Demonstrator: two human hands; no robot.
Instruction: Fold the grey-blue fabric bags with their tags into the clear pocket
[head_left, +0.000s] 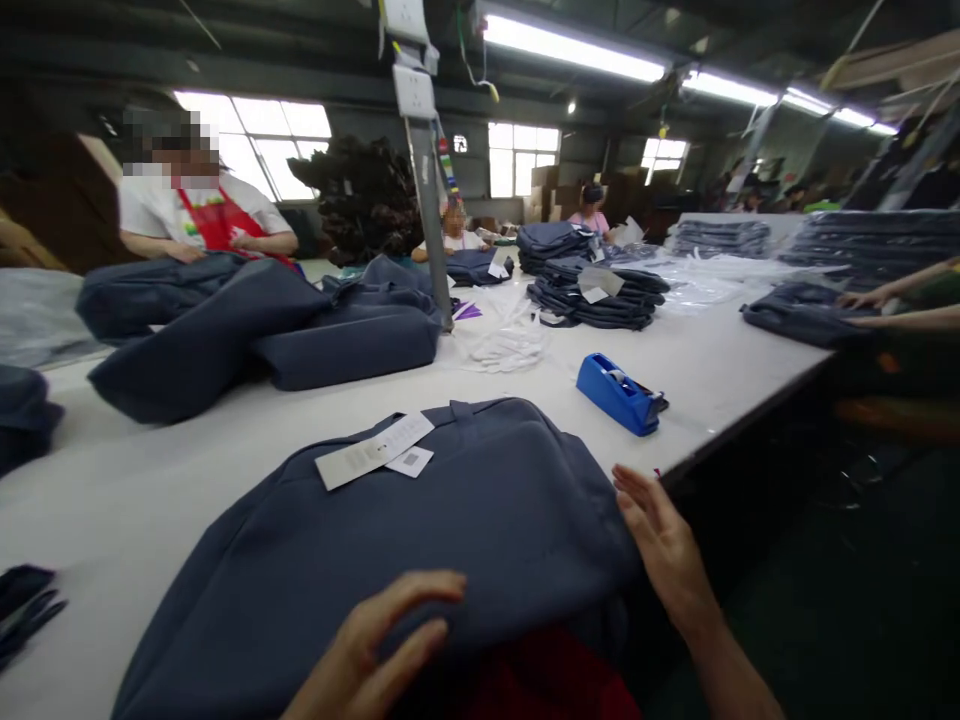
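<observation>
A dark blue-grey bag lies flat on the white table in front of me, close against my body. Two paper hang tags rest on its upper part, by a short fabric loop. Over the near part of the bag is my left hand, fingers apart and curved; whether it touches the cloth I cannot tell. My right hand is at the bag's right edge, fingers stretched out and holding nothing. Beyond the bag stands a blue tape dispenser.
A metal post rises from the table. More bags lie to the left, with a bag stack farther back. Clear plastic sleeves lie behind. A co-worker stands across; another's hands press a bag at right.
</observation>
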